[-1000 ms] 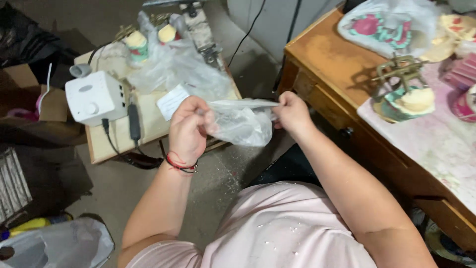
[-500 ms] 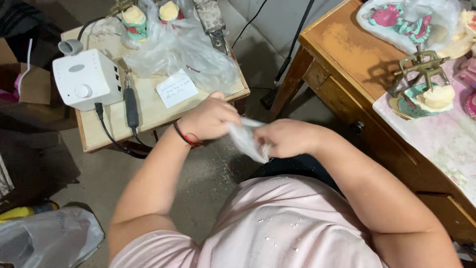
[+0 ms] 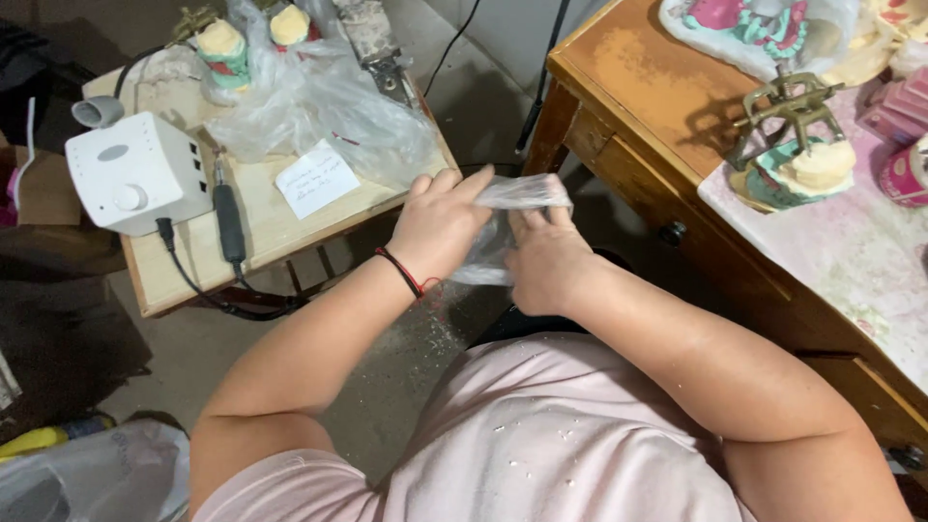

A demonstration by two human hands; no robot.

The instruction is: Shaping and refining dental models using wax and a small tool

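The small clear plastic bag (image 3: 503, 227) is held in the air in front of the person's chest, between the low wooden side table (image 3: 280, 227) and the wooden desk (image 3: 638, 87). It is crumpled now, so its long axis is not easy to read; the visible part runs roughly from its upper end, which points away from the person toward the floor gap between the two pieces of furniture, down to a lower corner near the wrist with the red string bracelet (image 3: 401, 273). The bag looks thin, half transparent and wrinkled, with a whitish shine, and I cannot tell if something is inside. The left hand (image 3: 440, 222) grasps the bag from the left side with fingers curled over its top edge, and the right hand (image 3: 546, 256) pinches it from the right side, the fingers closed on the film. Compared with one second ago, the bag is no longer stretched wide and flat between the hands; the hands have come together and the bag is bunched between them. On the side table, left of the bag, lie a white paper note (image 3: 317, 179), a white control box (image 3: 135, 172) and a black handpiece (image 3: 229, 220). Right of the bag, on the desk, stands a brass articulator with a plaster model (image 3: 797, 145).
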